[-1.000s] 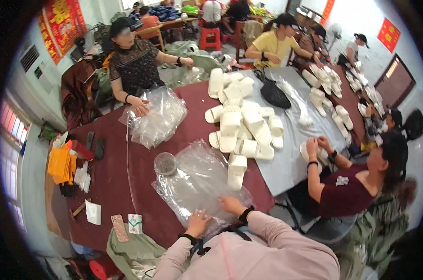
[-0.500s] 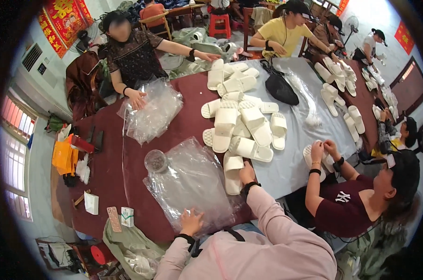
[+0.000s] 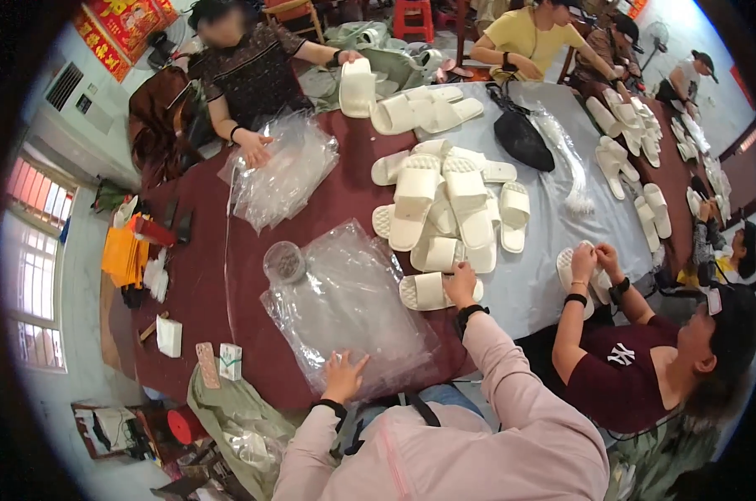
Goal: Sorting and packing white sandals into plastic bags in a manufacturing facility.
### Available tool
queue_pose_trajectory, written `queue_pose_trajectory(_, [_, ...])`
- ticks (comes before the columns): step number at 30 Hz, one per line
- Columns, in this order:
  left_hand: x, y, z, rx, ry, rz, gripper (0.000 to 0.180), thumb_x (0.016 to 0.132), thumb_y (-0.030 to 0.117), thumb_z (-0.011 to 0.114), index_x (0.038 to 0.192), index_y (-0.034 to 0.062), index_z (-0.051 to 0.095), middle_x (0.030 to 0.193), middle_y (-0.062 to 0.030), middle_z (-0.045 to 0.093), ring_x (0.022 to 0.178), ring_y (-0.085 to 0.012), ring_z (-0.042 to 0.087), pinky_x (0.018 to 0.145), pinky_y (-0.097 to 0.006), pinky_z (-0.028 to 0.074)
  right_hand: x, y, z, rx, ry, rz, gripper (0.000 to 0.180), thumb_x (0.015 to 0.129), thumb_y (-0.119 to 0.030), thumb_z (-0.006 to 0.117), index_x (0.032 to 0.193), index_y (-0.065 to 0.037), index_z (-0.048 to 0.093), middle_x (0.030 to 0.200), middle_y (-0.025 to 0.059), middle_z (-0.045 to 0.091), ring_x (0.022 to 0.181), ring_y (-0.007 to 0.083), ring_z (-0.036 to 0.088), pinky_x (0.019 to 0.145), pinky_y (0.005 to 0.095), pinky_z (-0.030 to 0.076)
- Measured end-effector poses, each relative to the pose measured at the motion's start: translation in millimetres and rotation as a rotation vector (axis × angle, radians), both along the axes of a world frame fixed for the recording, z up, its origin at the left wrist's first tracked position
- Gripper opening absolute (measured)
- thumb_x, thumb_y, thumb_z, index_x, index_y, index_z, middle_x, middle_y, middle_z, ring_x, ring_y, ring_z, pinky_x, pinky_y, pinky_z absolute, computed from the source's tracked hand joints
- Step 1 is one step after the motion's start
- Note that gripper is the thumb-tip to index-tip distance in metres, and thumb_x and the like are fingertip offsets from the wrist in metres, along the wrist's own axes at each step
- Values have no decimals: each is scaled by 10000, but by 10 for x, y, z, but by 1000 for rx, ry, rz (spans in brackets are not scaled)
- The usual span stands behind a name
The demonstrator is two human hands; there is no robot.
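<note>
My left hand rests with fingers spread on the near edge of a stack of clear plastic bags. A small round clear tub with tiny bits inside stands on the far left corner of that stack. To the right of the bags, my right hand grips a cream slipper, its fingers closed near the strap. The slipper lies sideways at the near edge of a heap of similar slippers. The fingertips are partly lost against the cream slippers.
Across the table, a co-worker's hand lifts a slipper; the other lies on more bags. At right, another person handles slippers. A black pouch and a white box lie on the maroon-covered table.
My right hand has turned the slipper from lengthwise to sideways and shifted slightly away from me. My left hand stays on the bags. The far co-worker has lifted a slipper. The view has shifted slightly.
</note>
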State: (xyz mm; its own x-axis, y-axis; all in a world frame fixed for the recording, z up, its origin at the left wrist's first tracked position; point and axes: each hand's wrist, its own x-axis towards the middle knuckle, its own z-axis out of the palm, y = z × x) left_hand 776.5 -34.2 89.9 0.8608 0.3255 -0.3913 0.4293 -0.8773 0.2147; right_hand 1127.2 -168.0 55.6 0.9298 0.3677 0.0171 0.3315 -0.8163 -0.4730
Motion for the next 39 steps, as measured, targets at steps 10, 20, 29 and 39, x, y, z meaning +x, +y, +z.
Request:
queue_pose_trajectory(10, [-240, 117, -75, 32, -101, -107, 669, 688, 212, 644, 1292, 288, 366, 1372, -108, 238, 1202, -408, 278, 921, -502, 311, -264, -417, 175, 22, -78, 43, 310, 656, -317, 631, 729, -17, 632, 865, 136, 565, 825, 333, 508, 706, 448, 408])
queue_pose_trajectory(20, [-273, 240, -204, 36, -119, -153, 613, 699, 220, 624, 1264, 295, 398, 1353, -67, 277, 1187, -367, 329, 918, -481, 332, -1344, -1121, 950, 667, 325, -164, 219, 763, -114, 595, 942, 12, 609, 726, 39, 617, 615, 118, 552, 570, 250, 432])
queue_pose_trajectory(29, [-150, 455, -291, -36, -155, -280, 502, 758, 206, 558, 1242, 260, 434, 1305, -49, 375, 1099, -331, 421, 900, -441, 370, -2392, -658, 912, 463, 988, 308, 276, 746, -125, 663, 984, 6, 615, 871, 20, 625, 765, 79, 559, 688, 224, 448])
queue_pose_trajectory(39, [-120, 552, -154, -325, -357, -137, 297, 811, 167, 476, 1094, 132, 560, 1106, -100, 549, 935, -334, 515, 827, -397, 420, -2941, -406, 1068, 423, 1147, 366, 268, 766, -146, 655, 990, -3, 622, 903, 10, 621, 776, 61, 545, 693, 229, 445])
